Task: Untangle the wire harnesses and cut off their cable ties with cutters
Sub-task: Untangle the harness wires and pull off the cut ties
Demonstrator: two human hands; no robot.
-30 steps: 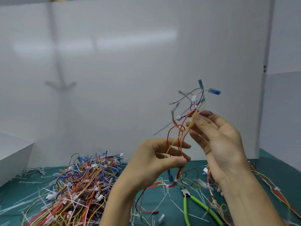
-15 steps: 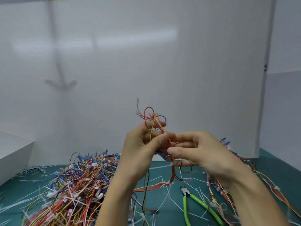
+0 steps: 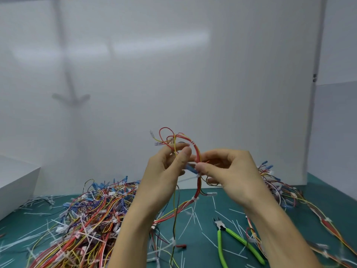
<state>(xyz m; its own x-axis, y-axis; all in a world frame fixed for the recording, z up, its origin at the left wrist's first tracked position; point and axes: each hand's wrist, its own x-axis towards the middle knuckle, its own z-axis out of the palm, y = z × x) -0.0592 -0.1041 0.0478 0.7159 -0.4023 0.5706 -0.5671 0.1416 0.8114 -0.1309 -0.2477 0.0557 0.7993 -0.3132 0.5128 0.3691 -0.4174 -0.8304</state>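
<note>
Red and yellow wires make up the wire harness point(image 3: 197, 151) lifted above the teal worktop point(image 3: 318, 200), looped and crossed between both hands, with its lower strands trailing down to the surface. The left hand point(image 3: 162, 176) pinches a few thin strands between thumb and forefinger. The right hand point(image 3: 231, 171) pinches the thicker red bundle just beside a blue connector.

The step in hand looks like untangling, not cutting: the green-handled cutters point(image 3: 222, 228) lie untouched on the worktop below the right hand. A white cable tie point(image 3: 194, 199) binds the bundle lower down. The next move probably calls for drawing the loops apart, then freeing the right hand to fetch the cutters. A large pile of harnesses point(image 3: 92, 215) waits at the left.
</note>
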